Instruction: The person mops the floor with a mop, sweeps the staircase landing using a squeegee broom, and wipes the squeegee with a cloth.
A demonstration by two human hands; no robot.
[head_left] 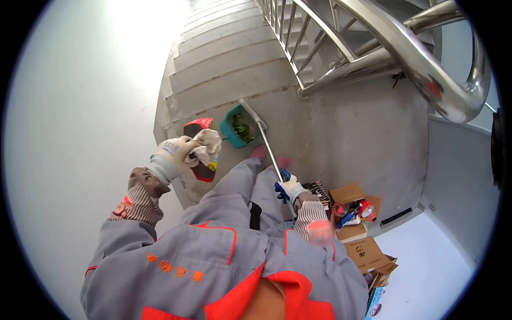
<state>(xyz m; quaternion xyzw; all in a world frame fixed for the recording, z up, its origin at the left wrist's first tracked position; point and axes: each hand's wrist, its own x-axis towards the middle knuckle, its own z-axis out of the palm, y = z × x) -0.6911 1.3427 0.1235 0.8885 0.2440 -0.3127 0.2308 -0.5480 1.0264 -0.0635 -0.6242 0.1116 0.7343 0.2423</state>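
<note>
My left hand (pixel 176 154), in a white work glove, is closed on a crumpled off-white cloth (pixel 207 146). Just behind it shows a red-and-black object (pixel 204 172) with a yellow patch; whether the hand holds this too I cannot tell. A teal dustpan (pixel 226 128) with green leaves (pixel 241 128) in it is beside the cloth, near my feet. My right hand (pixel 290 188), in a white and blue glove, is wrapped round the metal pole of a broom-like tool (pixel 271 151). Its narrow grey head (pixel 253 113) lies across the dustpan's right edge.
Concrete stairs (pixel 229 58) rise ahead, with a white wall (pixel 90 106) on the left and a steel railing (pixel 341 42) on the right. Cardboard boxes (pixel 368 255) and bottles (pixel 367 209) are piled at my right on the landing (pixel 368 138).
</note>
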